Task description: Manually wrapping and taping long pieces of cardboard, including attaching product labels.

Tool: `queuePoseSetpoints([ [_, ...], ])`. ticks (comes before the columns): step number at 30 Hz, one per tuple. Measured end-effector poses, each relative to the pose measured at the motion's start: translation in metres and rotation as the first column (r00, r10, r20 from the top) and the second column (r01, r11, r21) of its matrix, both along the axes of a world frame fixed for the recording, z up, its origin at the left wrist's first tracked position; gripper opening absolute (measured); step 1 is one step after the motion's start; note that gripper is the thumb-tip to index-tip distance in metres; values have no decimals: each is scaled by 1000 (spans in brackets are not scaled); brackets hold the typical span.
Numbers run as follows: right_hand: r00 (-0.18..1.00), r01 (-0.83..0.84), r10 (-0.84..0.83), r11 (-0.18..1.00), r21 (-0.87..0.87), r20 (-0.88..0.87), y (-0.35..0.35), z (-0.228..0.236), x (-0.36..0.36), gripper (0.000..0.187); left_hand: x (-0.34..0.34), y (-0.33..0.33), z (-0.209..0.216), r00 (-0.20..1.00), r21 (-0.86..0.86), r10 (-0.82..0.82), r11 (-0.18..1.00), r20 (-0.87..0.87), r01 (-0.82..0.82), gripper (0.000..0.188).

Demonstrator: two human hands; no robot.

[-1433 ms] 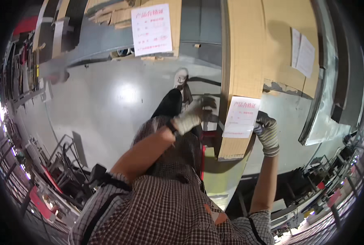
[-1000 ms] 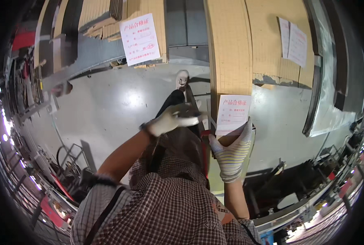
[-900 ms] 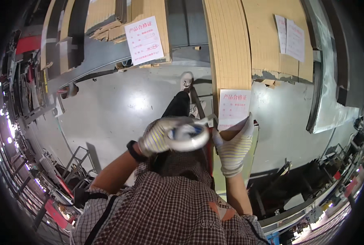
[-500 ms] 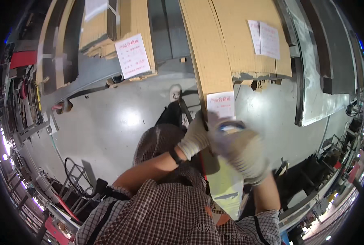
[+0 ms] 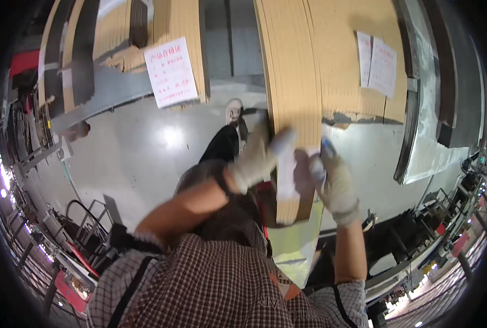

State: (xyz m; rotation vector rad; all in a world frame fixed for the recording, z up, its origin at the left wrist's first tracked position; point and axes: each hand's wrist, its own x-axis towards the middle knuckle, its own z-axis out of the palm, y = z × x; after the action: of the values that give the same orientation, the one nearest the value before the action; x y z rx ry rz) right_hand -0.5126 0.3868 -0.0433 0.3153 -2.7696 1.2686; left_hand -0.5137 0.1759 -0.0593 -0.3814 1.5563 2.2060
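A long stack of tan cardboard-like strips (image 5: 295,82) runs toward me, with a white paper label (image 5: 287,177) with red print on its near end. My left hand (image 5: 252,161), in a pale knitted glove, is at the stack's left edge. Its thumb stretches over the top, apart from the blurred fingers. At the right edge is my gloved right hand (image 5: 336,183), its fingers bent around a small white and blue roll-like thing (image 5: 319,171) beside the label. Motion blur hides the exact kind of that thing.
A wider tan stack (image 5: 358,104) with paper labels lies to the right, and another labelled stack (image 5: 175,22) to the left. Dark panels (image 5: 445,71) stand at the far right. Below the strips is a yellowish-green surface (image 5: 292,243). A shoe (image 5: 233,111) shows on the grey floor.
My hands have moved apart, the right one off the label toward the stack's right edge. The left hand has shifted slightly forward and left. More of the stack's near end is visible.
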Motion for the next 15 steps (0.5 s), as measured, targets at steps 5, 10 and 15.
queuePoseSetpoints([
  [5, 788, -392, 130, 860, 328, 602, -9, 41, -12, 58, 79, 14, -18, 906, -559, -286, 827, -312, 69, 56],
  [10, 983, -151, 114, 947, 282, 142, -32, 15, 9, 45, 2, 10, -5, 997, -230, -40, 973, -68, 23, 47],
  [15, 817, -401, 98, 805, 438, 568, -3, 28, 40, 45, 71, 43, -12, 981, -170, 195, 966, -10, -194, 65],
])
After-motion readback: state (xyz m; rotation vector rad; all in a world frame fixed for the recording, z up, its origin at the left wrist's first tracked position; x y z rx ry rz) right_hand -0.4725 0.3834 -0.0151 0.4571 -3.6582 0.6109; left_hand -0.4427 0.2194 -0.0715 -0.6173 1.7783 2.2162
